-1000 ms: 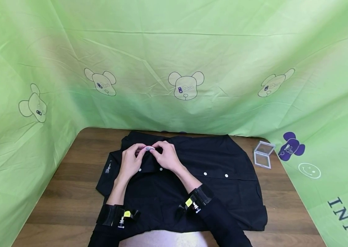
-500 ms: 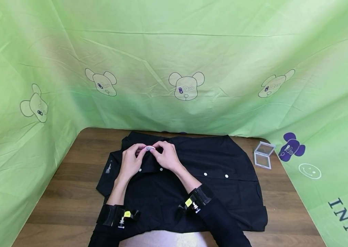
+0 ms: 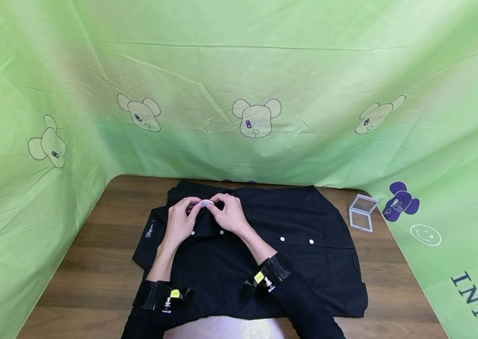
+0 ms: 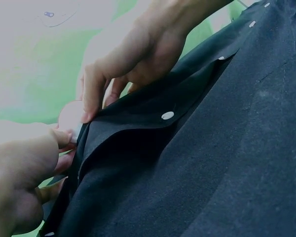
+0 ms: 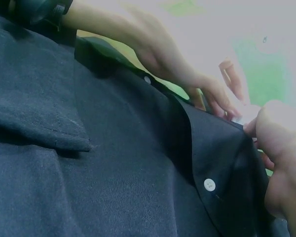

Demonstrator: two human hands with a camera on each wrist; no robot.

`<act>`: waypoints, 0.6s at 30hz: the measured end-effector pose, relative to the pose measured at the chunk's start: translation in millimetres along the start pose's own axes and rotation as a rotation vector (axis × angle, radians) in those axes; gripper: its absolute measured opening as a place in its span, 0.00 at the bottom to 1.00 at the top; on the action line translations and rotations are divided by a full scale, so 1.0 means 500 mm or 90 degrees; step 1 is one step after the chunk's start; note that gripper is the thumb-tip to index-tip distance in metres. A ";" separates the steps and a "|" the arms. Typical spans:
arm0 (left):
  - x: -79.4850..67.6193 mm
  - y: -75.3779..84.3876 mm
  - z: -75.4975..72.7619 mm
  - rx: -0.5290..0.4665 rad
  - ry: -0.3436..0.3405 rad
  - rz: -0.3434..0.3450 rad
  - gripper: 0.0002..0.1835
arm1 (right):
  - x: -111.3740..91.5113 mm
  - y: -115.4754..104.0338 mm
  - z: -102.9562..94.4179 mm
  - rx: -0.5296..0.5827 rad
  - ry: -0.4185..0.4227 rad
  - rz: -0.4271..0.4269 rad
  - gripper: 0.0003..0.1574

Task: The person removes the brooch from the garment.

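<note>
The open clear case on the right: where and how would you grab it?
I'd likely pinch the case by the side rims of its near half, coming from the person's side: nothing covers that square frame, and the far half angles away behind.

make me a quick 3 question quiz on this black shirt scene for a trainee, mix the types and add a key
1. True or false: the square clear plastic case lies open on the brown wooden table.
2. Where is the small round white piece with a pinkish edge?
a) inside the case
b) on bare wood
c) pinched by the left hand and right hand
3. In the head view, how many round white buttons show on the black cloth shirt?

Key: 1. True. 2. c. 3. Four.
</note>
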State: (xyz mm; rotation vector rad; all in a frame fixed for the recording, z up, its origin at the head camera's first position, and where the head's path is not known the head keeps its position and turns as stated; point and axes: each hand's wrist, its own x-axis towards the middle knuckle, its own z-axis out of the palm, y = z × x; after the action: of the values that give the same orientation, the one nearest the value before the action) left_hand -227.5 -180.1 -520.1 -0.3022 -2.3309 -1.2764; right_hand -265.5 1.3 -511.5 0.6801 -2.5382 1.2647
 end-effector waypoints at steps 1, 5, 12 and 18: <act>0.000 0.000 0.000 -0.001 0.000 -0.001 0.06 | 0.000 0.000 0.000 0.000 0.001 0.000 0.04; 0.000 0.000 0.000 -0.002 0.001 0.000 0.06 | 0.000 -0.002 0.000 0.000 0.004 0.002 0.04; -0.001 0.001 0.000 0.000 0.002 0.003 0.06 | 0.000 -0.005 0.000 0.004 0.004 0.006 0.04; 0.000 0.002 0.000 0.000 -0.001 0.005 0.06 | 0.000 -0.005 -0.001 -0.002 0.003 0.002 0.04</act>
State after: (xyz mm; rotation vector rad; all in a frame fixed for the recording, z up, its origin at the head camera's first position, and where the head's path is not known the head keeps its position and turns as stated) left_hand -226.9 -179.6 -519.5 -0.3124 -2.3293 -1.2728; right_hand -264.4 0.5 -509.4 0.6721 -2.5388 1.2611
